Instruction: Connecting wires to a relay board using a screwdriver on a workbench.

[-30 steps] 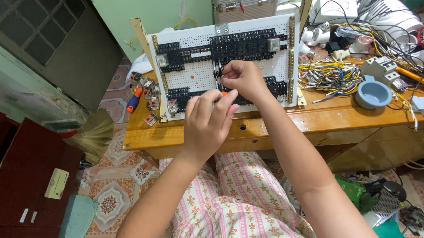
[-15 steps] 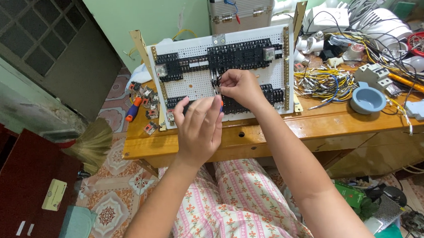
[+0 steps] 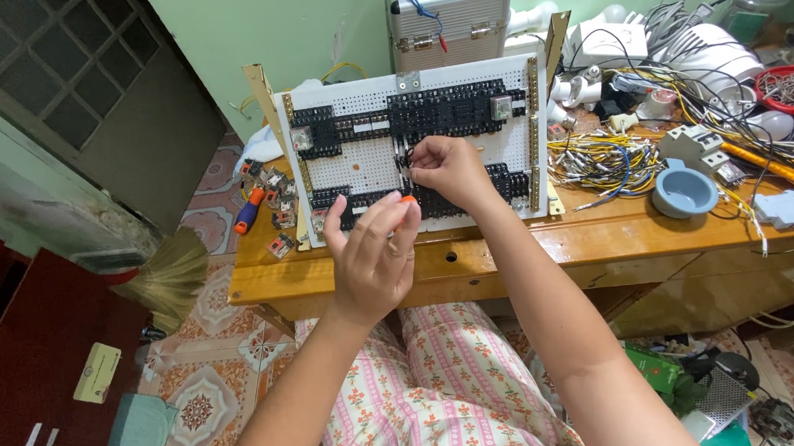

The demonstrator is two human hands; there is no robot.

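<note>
A white perforated panel (image 3: 369,160) with rows of black terminal blocks leans upright on a wooden table (image 3: 510,248). My right hand (image 3: 449,168) is at the panel's middle, fingers pinched on a thin dark wire at the blocks. My left hand (image 3: 376,252) hovers in front of the panel's lower part, fingers curled round a small tool with an orange tip (image 3: 407,200), likely a screwdriver. My lap in pink patterned cloth is below.
A bundle of yellow wires (image 3: 602,157), a blue round dish (image 3: 684,194), a red bowl (image 3: 793,88), grey breakers and cable clutter lie right of the panel. An orange-blue screwdriver (image 3: 245,213) and small relays lie left. A metal case (image 3: 448,14) stands behind. A broom leans at the table's left.
My left hand has drawn back slightly and lowered in front of the panel. My right hand stays at the panel's middle. The view has shifted a little.
</note>
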